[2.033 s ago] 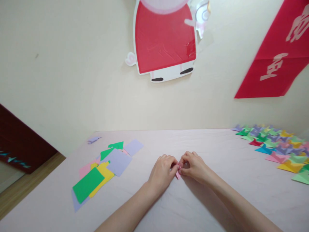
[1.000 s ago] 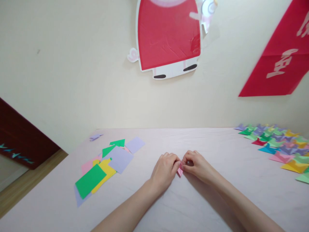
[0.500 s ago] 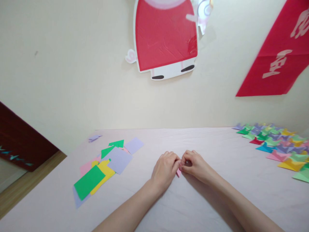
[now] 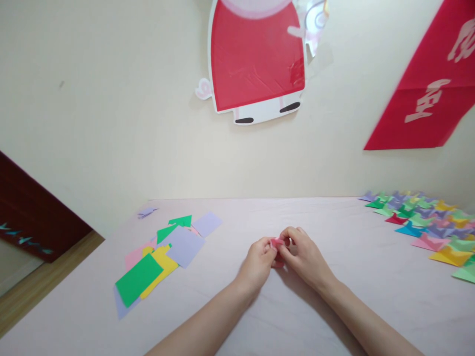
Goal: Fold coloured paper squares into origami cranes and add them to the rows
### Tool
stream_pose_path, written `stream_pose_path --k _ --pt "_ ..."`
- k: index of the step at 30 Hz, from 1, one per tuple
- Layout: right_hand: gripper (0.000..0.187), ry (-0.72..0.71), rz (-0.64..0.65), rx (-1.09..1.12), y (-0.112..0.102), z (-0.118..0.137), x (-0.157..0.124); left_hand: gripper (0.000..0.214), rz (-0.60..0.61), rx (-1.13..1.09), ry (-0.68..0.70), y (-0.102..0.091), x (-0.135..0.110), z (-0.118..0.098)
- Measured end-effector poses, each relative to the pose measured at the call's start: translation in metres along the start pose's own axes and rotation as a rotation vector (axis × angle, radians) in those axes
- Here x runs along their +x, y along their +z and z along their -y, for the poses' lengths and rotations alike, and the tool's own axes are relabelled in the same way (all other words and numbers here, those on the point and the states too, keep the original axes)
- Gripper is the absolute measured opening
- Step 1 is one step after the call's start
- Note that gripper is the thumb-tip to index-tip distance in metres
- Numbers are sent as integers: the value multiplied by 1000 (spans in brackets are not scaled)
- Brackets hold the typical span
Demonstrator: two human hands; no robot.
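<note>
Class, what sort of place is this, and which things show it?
Probably a child's room or a classroom: a cartoon cutout on the wall, loose paper sheets and many folded shapes.

This looks like a room in a home, though that is not certain: a plain cream wall (image 4: 111, 123) carries a large cartoon cutout (image 4: 258, 54) in a red outfit and a red hanging (image 4: 411, 89) with white marks, below them spreads a pale, faintly wrinkled cloth (image 4: 74, 296) over a broad surface, and at the left edge a dark reddish-brown panel (image 4: 33, 212) shows above wood-look floor (image 4: 37, 287)
</note>
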State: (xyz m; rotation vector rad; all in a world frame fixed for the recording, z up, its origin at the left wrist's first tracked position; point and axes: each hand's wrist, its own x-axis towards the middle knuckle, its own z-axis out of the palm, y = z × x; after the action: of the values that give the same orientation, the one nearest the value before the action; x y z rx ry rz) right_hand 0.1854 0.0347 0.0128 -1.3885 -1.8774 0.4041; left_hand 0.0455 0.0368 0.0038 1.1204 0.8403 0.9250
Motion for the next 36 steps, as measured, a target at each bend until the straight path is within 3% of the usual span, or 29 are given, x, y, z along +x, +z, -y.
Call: stream_pose_path --k 5,12,25,30,36 --pt "11 -108 16 -116 -1 4 -2 29 29 -6 -6 0 0 4" --pt "19 -177 74 153 -1 -2 -1 29 29 -14 -52 -3 0 -1" --pt "20 73 121 404 -1 -5 -1 47 33 -4 -68 -6 -1 -4" --pt "20 185 105 488 1 -7 -4 45 -19 43 -54 -9 0 2" --pt "22 192 100 511 3 -6 -5 37 -50 116 -3 -13 0 5"
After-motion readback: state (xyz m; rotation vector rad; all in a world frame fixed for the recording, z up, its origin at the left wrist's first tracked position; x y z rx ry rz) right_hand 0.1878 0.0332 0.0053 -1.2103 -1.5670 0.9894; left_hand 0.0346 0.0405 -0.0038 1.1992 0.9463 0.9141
